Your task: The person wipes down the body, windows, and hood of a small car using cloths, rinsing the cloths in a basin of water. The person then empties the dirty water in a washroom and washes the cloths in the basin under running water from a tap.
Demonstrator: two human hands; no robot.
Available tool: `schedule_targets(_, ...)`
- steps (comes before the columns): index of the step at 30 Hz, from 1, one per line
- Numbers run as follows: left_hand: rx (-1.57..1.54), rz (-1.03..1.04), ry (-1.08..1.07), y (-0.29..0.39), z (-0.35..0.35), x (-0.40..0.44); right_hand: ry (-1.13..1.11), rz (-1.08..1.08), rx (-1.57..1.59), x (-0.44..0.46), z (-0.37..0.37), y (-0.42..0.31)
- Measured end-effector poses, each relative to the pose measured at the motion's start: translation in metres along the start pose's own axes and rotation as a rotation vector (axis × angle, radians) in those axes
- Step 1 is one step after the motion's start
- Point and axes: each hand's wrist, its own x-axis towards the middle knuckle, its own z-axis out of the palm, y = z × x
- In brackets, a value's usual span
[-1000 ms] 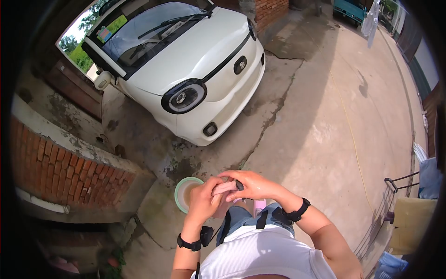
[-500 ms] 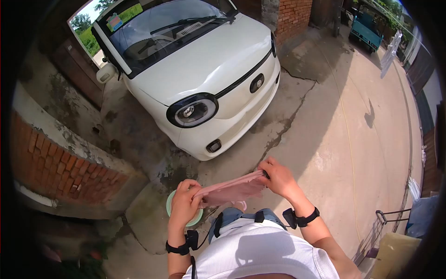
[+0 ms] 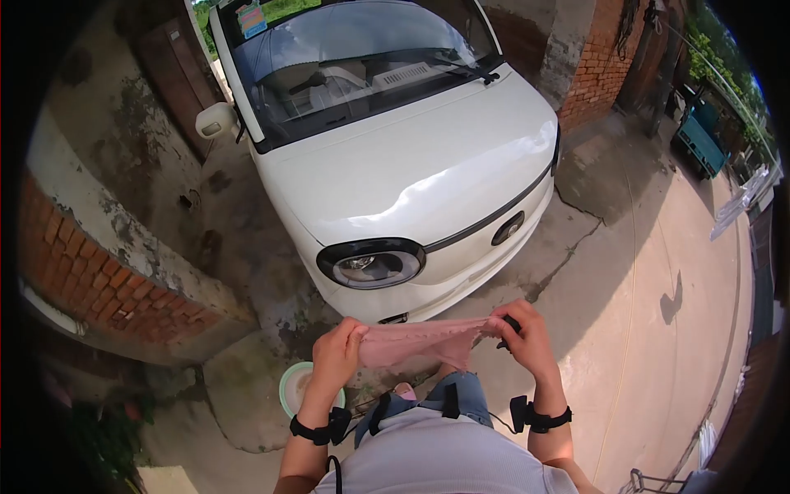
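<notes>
A pink cloth [image 3: 420, 344] is stretched sideways between my two hands, with its lower edge hanging unevenly. Its left end is pinched in my left hand [image 3: 337, 352]. The right end is gripped by my right hand [image 3: 522, 336], where a small dark object also shows at the fingers; what it is I cannot make out. Just beyond the cloth stands a white car [image 3: 403, 173], its front facing me. Below and left of my left hand, partly behind the forearm, a round light-green-rimmed bucket [image 3: 285, 387] rests on the ground.
A low brick wall [image 3: 107, 276] runs along the left. Beyond the car, a brick pillar [image 3: 605, 62] stands at the right. A teal vehicle [image 3: 699, 142] is at the far right, near hanging clear plastic [image 3: 738, 202]. A metal rack [image 3: 654, 482] shows at the bottom right.
From bunched between both hands, the cloth has been spread out as my hands moved apart. The car now appears larger and closer in view, and the bucket has shifted left and down.
</notes>
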Motion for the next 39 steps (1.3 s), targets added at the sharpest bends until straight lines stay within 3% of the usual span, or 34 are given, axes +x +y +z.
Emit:
schedule_targets(2,0.015,0.016,0.083,-0.006,0.008,0.025,-0.049,-0.216,-0.063,0.045,-0.006,0.003)
schedule_targets(6,0.111,-0.01,0.28,-0.006,-0.001,0.111,-0.209,-0.351,-0.114,0.167,-0.011,-0.019)
schedule_targets(8,0.184,-0.05,0.428,0.001,-0.012,0.17,-0.278,-0.324,0.112,0.242,0.0,-0.03)
schedule_targets(9,0.234,-0.091,0.5,0.002,-0.018,0.203,-0.152,-0.443,0.072,0.28,0.009,-0.036)
schedule_targets(10,0.274,0.027,0.596,-0.008,-0.022,0.234,-0.025,-0.563,0.031,0.315,0.019,-0.04)
schedule_targets(11,0.582,0.145,0.699,-0.02,-0.025,0.258,0.016,-0.583,0.016,0.345,0.028,-0.04)
schedule_targets(12,0.591,0.124,0.71,-0.014,-0.023,0.264,0.063,-0.606,0.003,0.366,0.037,-0.041)
schedule_targets(13,0.439,0.095,0.747,-0.008,-0.021,0.269,0.042,-0.609,0.014,0.376,0.047,-0.039)
schedule_targets(14,0.288,0.062,0.775,0.004,-0.017,0.271,-0.101,-0.513,0.239,0.377,0.058,-0.036)
schedule_targets(16,-0.319,-0.138,0.565,0.034,0.016,0.249,-0.398,-0.351,0.574,0.359,0.08,-0.03)
schedule_targets(17,-0.588,-0.199,0.495,0.04,0.036,0.238,-0.412,-0.348,0.583,0.334,0.099,-0.024)
schedule_targets(19,-1.154,-0.454,0.345,0.041,0.069,0.215,-0.784,-0.407,0.651,0.287,0.134,-0.009)
schedule_targets(20,-1.202,-0.523,0.378,0.018,0.081,0.203,-0.788,-0.4,0.667,0.28,0.136,-0.009)
schedule_targets(22,-1.206,-0.657,0.554,-0.021,0.092,0.174,-0.661,-0.666,0.132,0.272,0.137,-0.015)
schedule_targets(23,-1.158,-0.714,0.691,-0.03,0.089,0.163,-0.663,-0.662,0.136,0.274,0.149,-0.014)
schedule_targets(25,-1.155,-0.733,0.8,-0.034,0.07,0.155,-0.438,-0.85,-0.245,0.281,0.188,-0.005)
schedule_targets(26,-1.15,-0.743,0.912,-0.033,0.06,0.154,-0.436,-0.845,-0.244,0.285,0.206,-0.001)
schedule_targets(28,-1.113,-0.698,0.937,-0.03,0.044,0.163,-0.43,-1.028,-0.291,0.301,0.234,0.0)
schedule_targets(31,-1.09,-0.623,0.959,-0.037,0.023,0.17,-0.293,-1.008,-0.232,0.354,0.235,0.008)
schedule_targets(33,-1.093,-0.587,0.947,-0.047,0.016,0.163,-0.125,-0.883,-0.419,0.411,0.189,0.024)
schedule_targets(37,-1.022,-0.735,1.047,-0.069,0.01,0.128,0.302,-0.591,-0.766,0.498,0.078,0.1)
schedule_targets(39,-1.041,-0.809,1.165,-0.078,0.006,0.101,0.388,-0.331,-0.841,0.526,0.028,0.146)
